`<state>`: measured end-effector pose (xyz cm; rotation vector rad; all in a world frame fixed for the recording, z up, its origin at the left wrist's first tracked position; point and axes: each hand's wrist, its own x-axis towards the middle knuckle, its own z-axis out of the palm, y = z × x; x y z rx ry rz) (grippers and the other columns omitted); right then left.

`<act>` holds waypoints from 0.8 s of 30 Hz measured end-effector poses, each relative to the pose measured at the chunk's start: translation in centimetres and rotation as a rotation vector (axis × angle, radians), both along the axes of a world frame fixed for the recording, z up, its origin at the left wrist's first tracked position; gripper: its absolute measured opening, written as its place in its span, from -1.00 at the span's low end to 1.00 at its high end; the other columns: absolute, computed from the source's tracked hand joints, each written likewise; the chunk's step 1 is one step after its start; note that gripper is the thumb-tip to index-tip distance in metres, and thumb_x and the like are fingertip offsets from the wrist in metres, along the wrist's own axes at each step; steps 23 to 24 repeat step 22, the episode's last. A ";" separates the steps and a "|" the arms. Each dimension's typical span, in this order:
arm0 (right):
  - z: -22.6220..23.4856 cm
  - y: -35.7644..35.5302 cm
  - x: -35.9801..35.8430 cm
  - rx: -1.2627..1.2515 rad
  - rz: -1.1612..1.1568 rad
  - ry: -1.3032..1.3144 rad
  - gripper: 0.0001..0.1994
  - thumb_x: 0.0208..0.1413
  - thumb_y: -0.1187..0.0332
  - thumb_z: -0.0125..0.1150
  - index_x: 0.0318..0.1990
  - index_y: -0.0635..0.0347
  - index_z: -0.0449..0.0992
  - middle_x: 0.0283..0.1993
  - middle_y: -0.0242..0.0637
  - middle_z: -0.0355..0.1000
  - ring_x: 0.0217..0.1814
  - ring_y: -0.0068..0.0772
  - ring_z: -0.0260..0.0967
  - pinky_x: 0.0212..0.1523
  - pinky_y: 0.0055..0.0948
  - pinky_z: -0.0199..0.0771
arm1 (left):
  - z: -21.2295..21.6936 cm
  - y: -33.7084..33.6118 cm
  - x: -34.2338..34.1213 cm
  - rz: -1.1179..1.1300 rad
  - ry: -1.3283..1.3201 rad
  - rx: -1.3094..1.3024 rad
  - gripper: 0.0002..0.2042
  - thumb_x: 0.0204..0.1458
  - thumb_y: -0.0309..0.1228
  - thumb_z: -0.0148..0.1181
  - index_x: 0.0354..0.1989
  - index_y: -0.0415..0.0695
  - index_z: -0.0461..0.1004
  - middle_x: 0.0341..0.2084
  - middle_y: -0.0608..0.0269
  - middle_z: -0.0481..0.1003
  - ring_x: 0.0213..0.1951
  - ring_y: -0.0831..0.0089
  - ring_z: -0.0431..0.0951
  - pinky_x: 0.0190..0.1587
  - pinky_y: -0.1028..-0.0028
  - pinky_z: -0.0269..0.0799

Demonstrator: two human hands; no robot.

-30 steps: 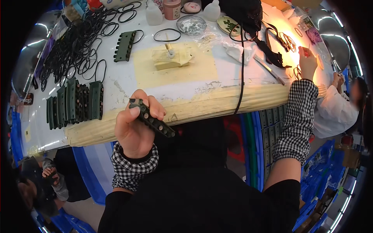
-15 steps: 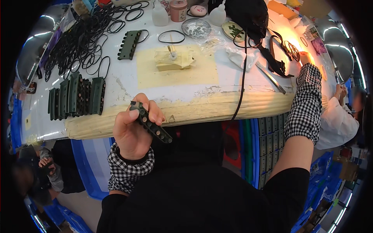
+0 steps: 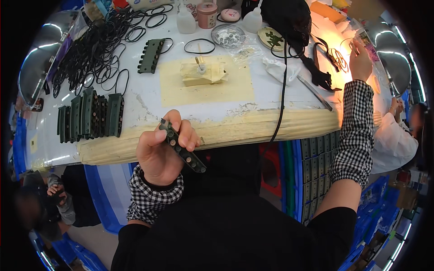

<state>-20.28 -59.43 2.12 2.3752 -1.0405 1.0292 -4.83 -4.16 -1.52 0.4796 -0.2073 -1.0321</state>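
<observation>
A dark green moulded part (image 3: 183,151), long and narrow with a row of round discs along its side, is held between the thumb and fingers of my left hand (image 3: 165,149) in front of the table edge. It slants down to the right. At the far right, in the bright light, my right hand (image 3: 360,63) reaches over the table with its fingers stretched out and slightly apart, beside some thin loops (image 3: 337,61). I see nothing held in it. Similar green parts (image 3: 90,115) stand in a row at the left, and one more green part (image 3: 151,55) lies behind them.
Black loops (image 3: 92,49) form a tangled pile at the far left. A paper-wrapped block (image 3: 203,74) holds a small cup in the middle. Metal tweezers (image 3: 315,92) lie near a hanging black cable (image 3: 284,90). Blue crates (image 3: 101,194) stand below; other people sit at both sides.
My right hand has lifted and its fingers now show stretched out, where the glare washed them out before. My left hand and the green part have shifted slightly right.
</observation>
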 end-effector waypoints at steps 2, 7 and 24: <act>2.3 6.4 0.5 0.032 0.142 -0.052 -0.78 0.09 0.20 0.22 -0.18 0.09 0.60 -0.25 -0.34 0.58 -0.20 -0.43 0.55 -0.17 -0.48 0.47 | -0.1 -0.2 0.2 -0.031 0.014 -0.061 -0.76 -0.08 -0.23 0.04 -0.34 -0.12 0.29 -0.55 0.24 0.36 -0.43 0.39 0.38 -0.14 0.36 0.28; 4.9 26.0 4.1 0.532 0.750 -0.216 -0.92 -0.04 0.50 0.32 -0.37 0.26 0.55 -0.68 -0.64 0.14 -0.66 -0.84 -0.17 -0.65 -0.65 -0.25 | 0.1 0.3 0.9 -0.016 -0.124 -0.006 -0.67 -0.09 -0.20 0.07 -0.21 -0.16 0.34 -0.28 0.12 0.40 -0.45 0.47 0.40 -0.18 0.44 0.29; 2.2 37.3 6.3 1.110 1.100 0.114 -0.78 -0.02 0.50 0.27 -0.16 0.21 0.56 -0.45 -0.43 0.48 -0.68 -0.77 -0.03 -0.67 -0.65 -0.03 | -0.3 3.0 0.9 -0.226 -0.167 -0.151 -0.22 -0.12 -0.11 0.06 0.20 -0.49 0.11 0.21 -0.26 0.18 -0.47 0.56 0.49 -0.32 0.51 0.24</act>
